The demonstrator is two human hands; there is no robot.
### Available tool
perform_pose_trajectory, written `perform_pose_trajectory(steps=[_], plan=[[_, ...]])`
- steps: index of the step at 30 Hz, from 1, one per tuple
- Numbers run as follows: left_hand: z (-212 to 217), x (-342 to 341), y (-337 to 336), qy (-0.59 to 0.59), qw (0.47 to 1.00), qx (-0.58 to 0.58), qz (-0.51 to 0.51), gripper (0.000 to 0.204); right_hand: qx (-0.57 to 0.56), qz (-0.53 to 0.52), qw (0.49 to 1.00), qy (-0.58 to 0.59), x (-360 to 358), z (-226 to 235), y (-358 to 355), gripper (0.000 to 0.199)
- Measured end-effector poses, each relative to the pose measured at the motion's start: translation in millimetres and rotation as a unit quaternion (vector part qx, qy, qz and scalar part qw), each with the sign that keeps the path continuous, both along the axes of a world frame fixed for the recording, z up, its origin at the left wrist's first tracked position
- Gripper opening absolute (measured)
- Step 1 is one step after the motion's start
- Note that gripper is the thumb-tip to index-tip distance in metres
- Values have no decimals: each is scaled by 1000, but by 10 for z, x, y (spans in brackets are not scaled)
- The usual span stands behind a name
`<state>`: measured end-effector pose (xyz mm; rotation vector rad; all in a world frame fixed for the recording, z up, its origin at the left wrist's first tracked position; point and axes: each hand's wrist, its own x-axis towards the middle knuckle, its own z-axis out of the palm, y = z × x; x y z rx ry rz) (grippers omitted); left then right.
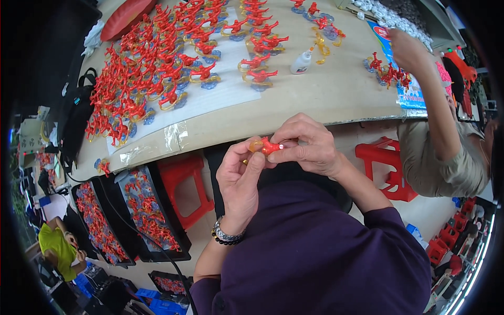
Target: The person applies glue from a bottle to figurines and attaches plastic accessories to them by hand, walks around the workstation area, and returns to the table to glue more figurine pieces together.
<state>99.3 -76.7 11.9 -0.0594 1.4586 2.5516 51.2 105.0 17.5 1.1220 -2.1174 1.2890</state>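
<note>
Both my hands meet just in front of the table's near edge, around one small red plastic figure [270, 147] with a yellow translucent part. My left hand [240, 170] pinches its yellow end between thumb and fingers. At the red end, the thumb and fingers of my right hand [310, 146] are closed on the figure, and a small white spot shows beside the fingertips. Fingers cover much of the piece. On the table to the left stand many similar red figures [170, 97], each with yellow and blue translucent parts. A small white glue bottle [301, 62] lies beyond my hands.
A red tray [126, 20] sits at the far left. Loose yellow parts [322, 48] lie past the bottle. At right, a co-worker's arm [420, 63] reaches over a group of figures. Black crates [152, 210] of figures and a red stool [184, 184] stand below left.
</note>
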Motion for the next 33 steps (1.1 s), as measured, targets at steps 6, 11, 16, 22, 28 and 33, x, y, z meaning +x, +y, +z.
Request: perform_pose_trajectory(steps=[6, 11, 16, 22, 28, 33], plan=[[4, 20, 72, -4, 999, 30, 38, 31, -53, -29, 993, -100, 172, 24, -118, 26], [-33, 80, 43, 28, 1000, 3, 7, 35, -122, -46, 986, -105, 252, -18, -192, 23], [-35, 91, 0, 54, 998, -13, 16, 35, -107, -71, 986, -106, 296, 47, -138, 22], [-12, 25, -77, 94, 993, -42, 51, 34, -286, -242, 915, -152, -192, 70, 306, 38], [70, 43, -43, 113, 991, -13, 72, 30, -91, -335, 930, -121, -533, 74, 469, 63], [13, 98, -122, 172, 970, -142, 93, 23, -64, -337, 927, -151, -610, -106, 458, 78]])
